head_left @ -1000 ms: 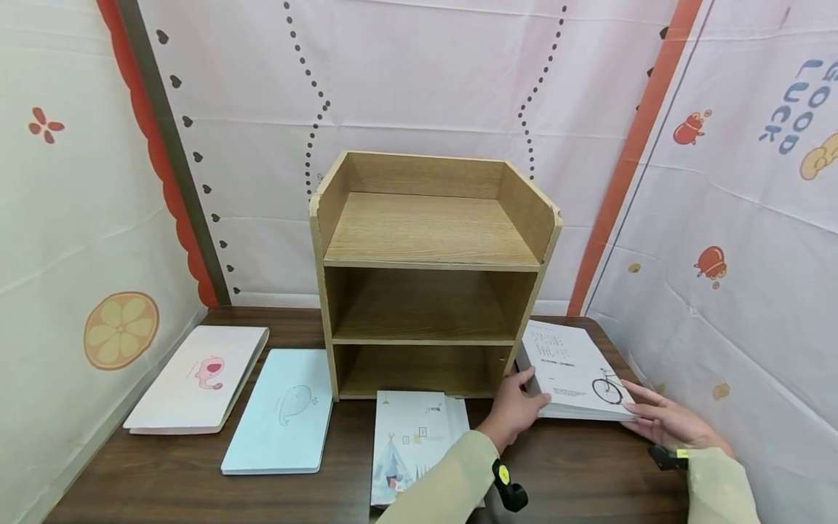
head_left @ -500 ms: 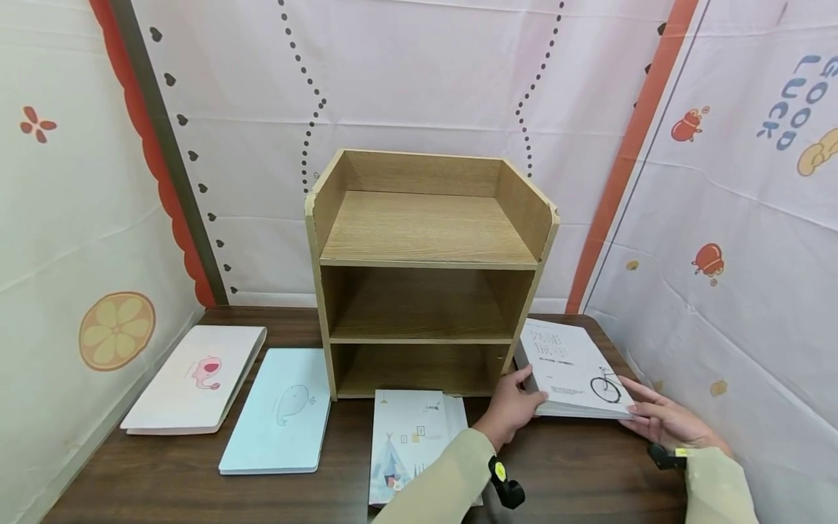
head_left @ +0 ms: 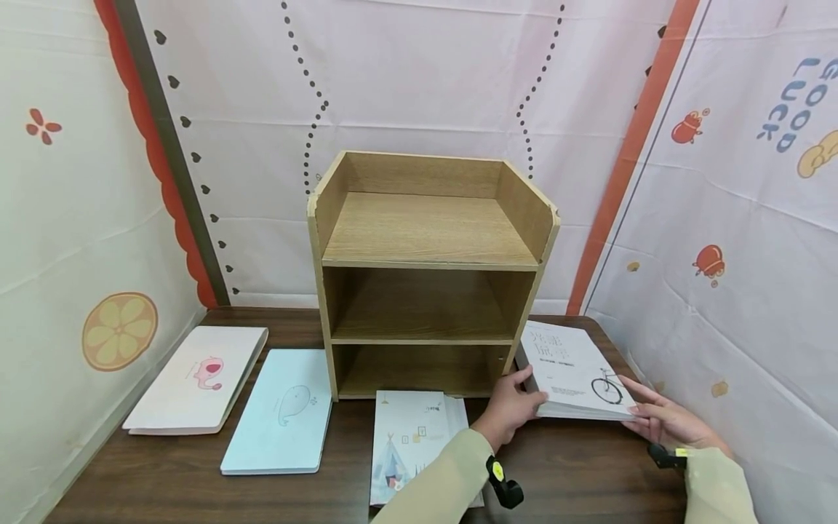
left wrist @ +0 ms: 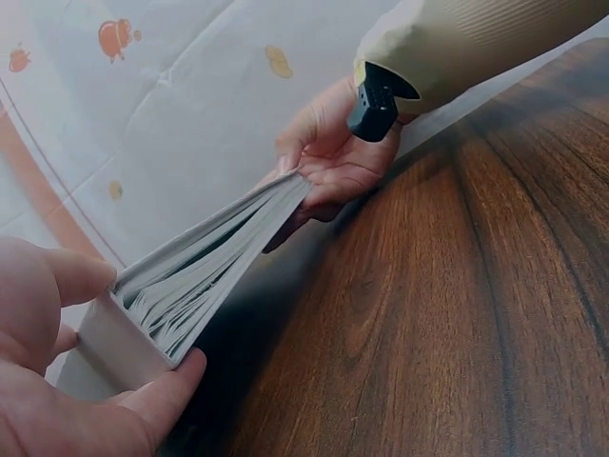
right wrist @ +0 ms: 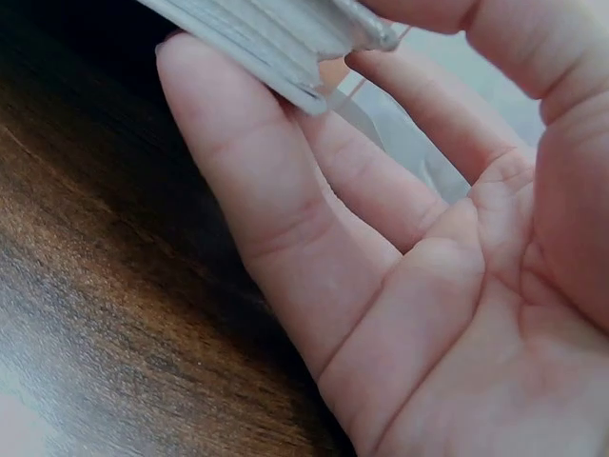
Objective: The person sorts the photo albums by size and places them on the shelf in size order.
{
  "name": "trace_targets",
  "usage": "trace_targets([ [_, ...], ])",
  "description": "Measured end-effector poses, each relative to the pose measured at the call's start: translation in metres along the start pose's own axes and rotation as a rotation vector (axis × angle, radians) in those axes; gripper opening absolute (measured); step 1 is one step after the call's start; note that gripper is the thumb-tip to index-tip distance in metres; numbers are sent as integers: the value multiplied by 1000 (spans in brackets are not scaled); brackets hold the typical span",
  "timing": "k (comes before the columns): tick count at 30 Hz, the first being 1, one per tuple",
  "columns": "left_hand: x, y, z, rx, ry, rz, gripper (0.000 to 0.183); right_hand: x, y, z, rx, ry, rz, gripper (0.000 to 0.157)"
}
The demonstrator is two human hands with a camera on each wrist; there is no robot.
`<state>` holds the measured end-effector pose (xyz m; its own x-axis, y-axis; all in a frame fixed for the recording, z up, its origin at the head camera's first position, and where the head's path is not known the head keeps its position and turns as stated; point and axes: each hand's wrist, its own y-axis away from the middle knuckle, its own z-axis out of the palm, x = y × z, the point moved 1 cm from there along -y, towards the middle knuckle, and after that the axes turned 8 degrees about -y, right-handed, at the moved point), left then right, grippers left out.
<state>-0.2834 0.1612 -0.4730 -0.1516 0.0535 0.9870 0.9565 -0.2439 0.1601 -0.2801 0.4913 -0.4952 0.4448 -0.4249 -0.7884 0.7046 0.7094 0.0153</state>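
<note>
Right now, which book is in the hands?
White wheel-print book, right of the shelf: left hand and right hand grip it. Neither holds the elephant book, blue book or tent book.

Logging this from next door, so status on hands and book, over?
Left hand grips bicycle book by spine. Right hand pinches opposite edge. Cover up. Wooden shelf close beside; nothing visibly blocking.

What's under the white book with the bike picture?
The right hand has a finger under one end, and the left hand has one at the spine's lower edge. Below is shadowed brown tabletop. The white book hides the rest.
</note>
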Motion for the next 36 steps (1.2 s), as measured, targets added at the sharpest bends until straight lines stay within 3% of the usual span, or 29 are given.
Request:
trace_targets([
  [14,-5,-1,-2,-13,35,-1,61,2,-3,0,-68,-22,-25,75],
  [22,-6,2,-3,-16,21,23,62,4,-1,5,24,30,-27,70],
  [36,-3,2,-5,-23,11,37,61,2,-1,5,6,-11,-74,74],
])
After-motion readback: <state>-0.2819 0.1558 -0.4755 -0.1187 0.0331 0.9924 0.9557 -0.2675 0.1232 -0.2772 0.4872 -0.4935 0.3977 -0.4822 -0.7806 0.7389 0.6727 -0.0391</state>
